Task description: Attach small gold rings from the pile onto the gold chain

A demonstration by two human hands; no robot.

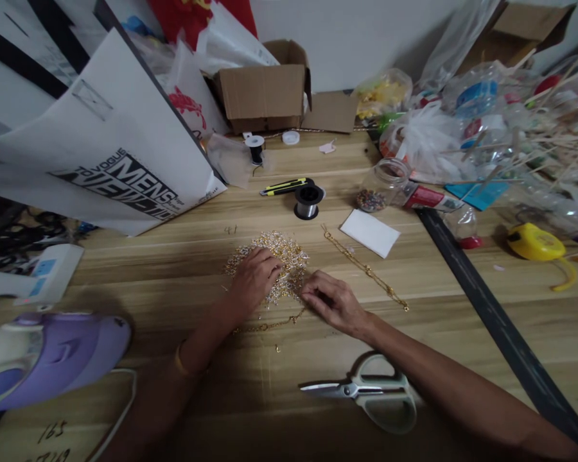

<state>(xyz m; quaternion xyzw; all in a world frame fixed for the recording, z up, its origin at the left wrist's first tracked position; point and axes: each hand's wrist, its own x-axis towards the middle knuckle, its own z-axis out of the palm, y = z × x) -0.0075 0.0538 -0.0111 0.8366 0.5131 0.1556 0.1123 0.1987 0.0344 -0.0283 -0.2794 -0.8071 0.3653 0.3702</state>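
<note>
A heap of small gold and silver metal pieces (pixel 289 253), perhaps jewelry findings, lies on the wooden table. My left hand (pixel 255 279) rests on the heap's left side, its fingers curled together; what is between the fingertips is hidden. Just right of the heap, my right hand (pixel 332 298) pinches the end of a gold chain (pixel 274 326), which trails left across the tabletop below the heap. Another gold chain (pixel 366 269) is stretched out beyond my right hand. A tiny gold piece (pixel 277 348) sits by itself nearer to me.
Scissors (pixel 359 389) lie close to my right forearm. Behind the heap are a wire spool (pixel 308 200), a box cutter (pixel 284 187), a white card (pixel 370 232) and a bead jar (pixel 383 183). A purple iron (pixel 67 356) stands left; a yellow tape measure (pixel 534 242) lies right.
</note>
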